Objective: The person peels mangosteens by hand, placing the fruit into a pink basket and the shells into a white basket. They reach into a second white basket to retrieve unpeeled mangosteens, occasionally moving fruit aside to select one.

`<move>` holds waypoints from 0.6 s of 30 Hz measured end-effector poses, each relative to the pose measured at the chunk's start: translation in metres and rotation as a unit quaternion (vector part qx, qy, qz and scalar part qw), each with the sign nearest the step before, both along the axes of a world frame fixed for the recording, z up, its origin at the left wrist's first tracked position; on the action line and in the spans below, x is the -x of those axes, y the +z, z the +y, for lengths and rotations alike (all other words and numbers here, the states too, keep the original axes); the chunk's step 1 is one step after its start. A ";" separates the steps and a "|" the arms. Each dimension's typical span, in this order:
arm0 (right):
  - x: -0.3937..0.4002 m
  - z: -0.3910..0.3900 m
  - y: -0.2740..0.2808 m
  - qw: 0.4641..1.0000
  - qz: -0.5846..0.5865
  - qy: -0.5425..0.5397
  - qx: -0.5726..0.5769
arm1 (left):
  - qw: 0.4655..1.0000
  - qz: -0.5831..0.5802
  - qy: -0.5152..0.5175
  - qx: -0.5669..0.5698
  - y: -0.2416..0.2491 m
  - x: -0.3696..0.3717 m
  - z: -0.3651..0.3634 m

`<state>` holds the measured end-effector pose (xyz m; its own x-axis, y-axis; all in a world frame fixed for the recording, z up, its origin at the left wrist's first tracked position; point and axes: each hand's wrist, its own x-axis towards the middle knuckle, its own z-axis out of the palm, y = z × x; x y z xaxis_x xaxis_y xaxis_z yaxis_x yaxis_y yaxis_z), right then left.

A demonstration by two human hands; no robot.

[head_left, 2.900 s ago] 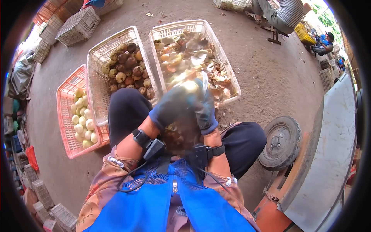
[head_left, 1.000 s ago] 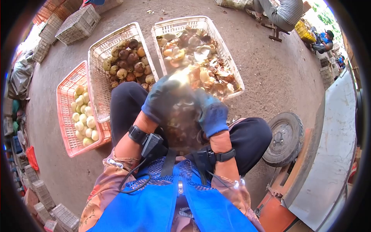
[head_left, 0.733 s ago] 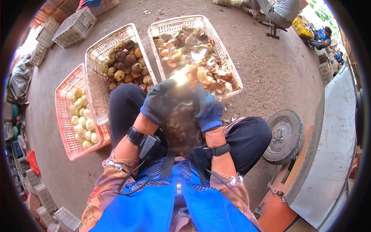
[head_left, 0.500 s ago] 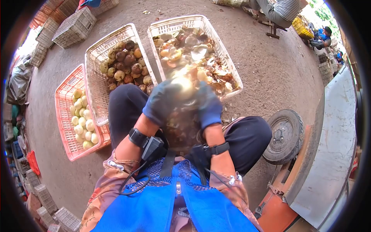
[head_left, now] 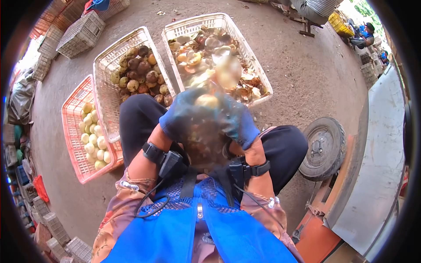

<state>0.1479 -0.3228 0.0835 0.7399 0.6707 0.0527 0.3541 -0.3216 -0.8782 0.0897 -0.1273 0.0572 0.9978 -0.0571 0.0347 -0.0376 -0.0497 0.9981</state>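
Note:
My left hand [head_left: 183,107], in a blue-grey glove, is closed around a pale yellowish round fruit [head_left: 207,101] between my knees. Pressed close to its other side is my right hand [head_left: 237,116], gloved alike, with curled fingers; a blur hides what they hold. A pale, smeared piece of peel [head_left: 229,72] appears just above my hands, in front of the white crate of peelings [head_left: 262,85]. To the left, another white crate [head_left: 101,72] holds brown and greenish round fruits [head_left: 142,68]. Peeled pale fruits [head_left: 93,139] lie in a pink crate [head_left: 78,164].
A small wheel [head_left: 323,148] and a metal sheet [head_left: 366,162] stand to my right. Stacked crates [head_left: 81,35] are at the upper left. Other people sit at the far right, one in a striped top [head_left: 320,8].
My right hand has turned inward, closer over the fruit. A pale blurred piece now shows above my hands, where a bright blur sat lower before. The view has shifted slightly.

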 end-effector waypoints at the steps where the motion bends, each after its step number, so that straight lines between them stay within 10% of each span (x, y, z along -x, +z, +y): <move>1: 0.001 0.000 -0.003 1.000 0.001 -0.001 0.000 | 1.000 0.019 -0.001 0.014 -0.002 0.001 0.000; 10: 0.004 0.004 -0.021 0.992 -0.117 -0.008 -0.049 | 0.994 0.091 -0.019 0.058 0.006 0.003 -0.007; 13: 0.000 0.002 -0.047 0.977 0.140 0.032 -0.157 | 0.994 0.109 0.007 0.028 0.016 0.007 -0.017; 16: 0.007 0.007 -0.046 0.997 -0.012 0.012 -0.071 | 0.978 -0.164 -0.002 -0.131 -0.024 0.000 -0.010; 18: 0.010 0.008 -0.039 0.997 -0.067 -0.039 -0.022 | 0.999 -0.021 0.016 -0.044 -0.018 0.002 -0.014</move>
<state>0.1374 -0.3147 0.0446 0.7739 0.6065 0.1823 0.4447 -0.3155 -0.8383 0.0879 -0.1412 0.0389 0.9970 -0.0290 0.0722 -0.0755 -0.1398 0.9873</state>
